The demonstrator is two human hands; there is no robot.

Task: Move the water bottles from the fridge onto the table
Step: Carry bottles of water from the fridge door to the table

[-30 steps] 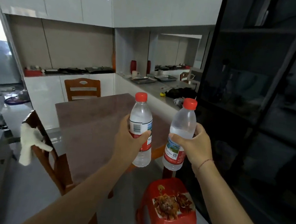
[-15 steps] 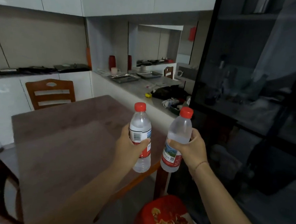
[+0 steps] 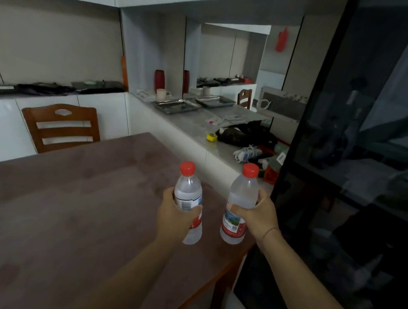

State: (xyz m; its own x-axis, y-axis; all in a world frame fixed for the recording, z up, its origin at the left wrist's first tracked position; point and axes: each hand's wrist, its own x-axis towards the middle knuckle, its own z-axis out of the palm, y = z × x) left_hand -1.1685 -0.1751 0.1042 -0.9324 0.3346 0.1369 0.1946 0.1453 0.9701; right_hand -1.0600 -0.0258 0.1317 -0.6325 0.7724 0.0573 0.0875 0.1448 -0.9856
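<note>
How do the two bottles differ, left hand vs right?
The left-hand bottle shows a barcode; the right-hand bottle shows a landscape picture. The left hand hides much of the left-hand bottle's label; the right hand leaves the right-hand bottle's mostly showing. Shared: red caps, clear bodies, red-banded labels.

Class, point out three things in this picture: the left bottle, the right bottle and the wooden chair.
left bottle (image 3: 189, 188), head view, clear part above the label
right bottle (image 3: 243, 192), head view, clear shoulder under the cap
wooden chair (image 3: 83, 114), head view, top rail of backrest
</note>
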